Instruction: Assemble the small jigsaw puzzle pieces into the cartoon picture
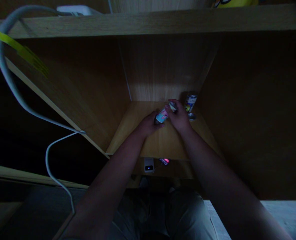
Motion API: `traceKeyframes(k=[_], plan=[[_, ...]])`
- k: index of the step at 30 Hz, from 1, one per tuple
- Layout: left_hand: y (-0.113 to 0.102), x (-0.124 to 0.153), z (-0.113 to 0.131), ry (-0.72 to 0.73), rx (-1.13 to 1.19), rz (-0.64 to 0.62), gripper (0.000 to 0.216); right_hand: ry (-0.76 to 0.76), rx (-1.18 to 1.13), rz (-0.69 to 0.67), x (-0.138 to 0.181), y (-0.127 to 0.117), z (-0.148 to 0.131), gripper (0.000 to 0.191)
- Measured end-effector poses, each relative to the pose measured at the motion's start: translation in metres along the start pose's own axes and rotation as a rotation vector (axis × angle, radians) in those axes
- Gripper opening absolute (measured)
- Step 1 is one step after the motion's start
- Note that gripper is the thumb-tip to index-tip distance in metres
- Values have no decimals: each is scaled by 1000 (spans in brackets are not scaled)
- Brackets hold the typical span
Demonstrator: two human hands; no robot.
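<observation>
Both my hands reach deep into a wooden cabinet compartment. My left hand [148, 124] is wrapped round the lower end of a small pink and light-blue bottle [162, 115], which lies tilted. My right hand [180, 117] is closed on the bottle's grey-white top end [172, 106]. A small can [190, 102] with a yellow and blue label stands upright just right of my right hand, near the back corner. A small round silvery lid-like thing [192, 116] lies on the shelf in front of the can.
The wooden shelf floor [163, 143] is dim, with side walls left and right. A board [148, 21] crosses overhead. A white cable [25, 103] with a yellow tag hangs at left. A small white device [149, 165] with a light sits below the shelf's front edge.
</observation>
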State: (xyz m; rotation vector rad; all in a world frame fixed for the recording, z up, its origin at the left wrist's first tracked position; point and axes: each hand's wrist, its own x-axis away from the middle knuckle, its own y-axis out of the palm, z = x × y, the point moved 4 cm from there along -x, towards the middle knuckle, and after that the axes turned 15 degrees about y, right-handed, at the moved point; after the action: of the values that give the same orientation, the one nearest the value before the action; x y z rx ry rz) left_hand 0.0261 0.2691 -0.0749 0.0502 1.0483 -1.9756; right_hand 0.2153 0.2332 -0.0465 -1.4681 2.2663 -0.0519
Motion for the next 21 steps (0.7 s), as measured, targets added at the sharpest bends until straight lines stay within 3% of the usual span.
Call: traceKeyframes(k=[11, 21], plan=[[3, -1, -3, 21, 39, 12, 58, -131, 10, 44, 5, -7, -11, 51], [3, -2, -2, 64, 77, 8, 60, -80, -39, 126, 2, -11, -8, 50]])
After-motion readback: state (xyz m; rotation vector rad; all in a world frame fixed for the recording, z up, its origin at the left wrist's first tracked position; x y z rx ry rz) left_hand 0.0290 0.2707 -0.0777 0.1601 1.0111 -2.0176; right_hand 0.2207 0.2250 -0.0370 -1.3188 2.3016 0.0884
